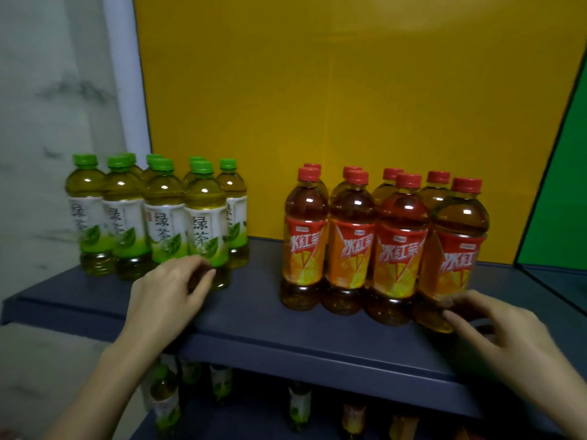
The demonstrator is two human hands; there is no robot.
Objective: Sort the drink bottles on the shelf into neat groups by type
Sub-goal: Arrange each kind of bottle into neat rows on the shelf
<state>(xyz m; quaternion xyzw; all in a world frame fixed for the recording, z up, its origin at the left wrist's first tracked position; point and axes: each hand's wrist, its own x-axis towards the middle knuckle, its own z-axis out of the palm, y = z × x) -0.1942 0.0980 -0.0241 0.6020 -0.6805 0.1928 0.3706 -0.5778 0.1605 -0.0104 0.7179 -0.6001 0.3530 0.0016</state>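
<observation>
Nudging the end bottles into line is the step in hand, as I judge it, because the green tea group and the iced tea group stand well apart on the dark blue-grey shelf. To do it well, push low on the body, near the base, so that a tall bottle slides and does not tip. Stop when its label faces the front edge like its neighbours.

The left hand is at the front right corner of the green tea group, at the foot of the clear plastic green tea bottle with a green cap. Its fingers are curved and touch the bottle's side; whether they really grip it I cannot tell. The right hand is at the right end of the iced tea group. Its thumb and fingers pinch the lower part of the clear plastic iced tea bottle with a red cap and orange label, which stands a little forward of its row, nearest the shelf's front edge.

The green tea group is toward the left end of the shelf and the iced tea group toward the right end.
</observation>
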